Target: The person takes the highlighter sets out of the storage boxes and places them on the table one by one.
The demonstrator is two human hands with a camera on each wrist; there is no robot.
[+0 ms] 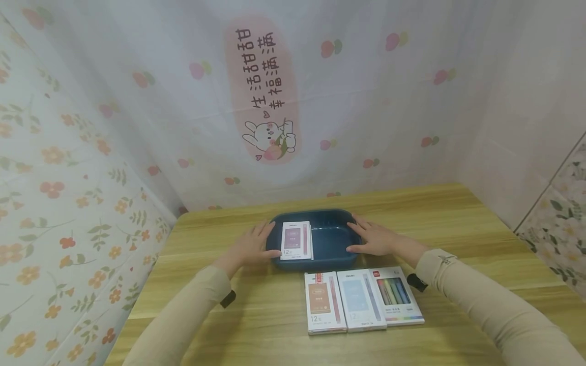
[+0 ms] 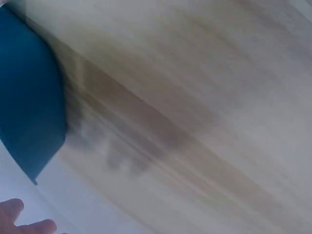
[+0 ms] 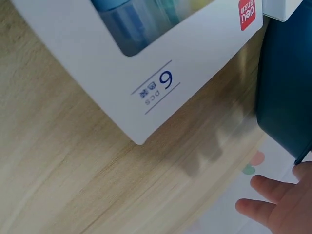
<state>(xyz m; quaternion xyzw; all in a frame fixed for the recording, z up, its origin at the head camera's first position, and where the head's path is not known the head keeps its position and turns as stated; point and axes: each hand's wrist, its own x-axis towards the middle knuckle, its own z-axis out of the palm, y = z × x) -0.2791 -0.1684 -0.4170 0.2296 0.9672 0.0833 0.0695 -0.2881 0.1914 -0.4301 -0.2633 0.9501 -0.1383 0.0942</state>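
A dark blue plastic basin (image 1: 331, 241) sits near the table's back edge. In its left half leans a white box with a purple panel (image 1: 295, 241), marked 12. My left hand (image 1: 249, 246) is at the basin's left end, fingers spread and thumb tip at the rim by the box. At the opposite end is my right hand (image 1: 377, 240), its extended fingers and thumb overlapping the rim. The left wrist view catches only fingertips (image 2: 41, 227) below the basin's side. Spread fingers (image 3: 270, 195) show beside the basin corner in the right wrist view.
In front of the basin lie a white box with an orange panel (image 1: 322, 305), one with a light blue panel (image 1: 361, 300), and a windowed box of colored pens (image 1: 396, 295), side by side on the wooden table (image 1: 256, 315). A printed curtain (image 1: 348, 101) hangs behind.
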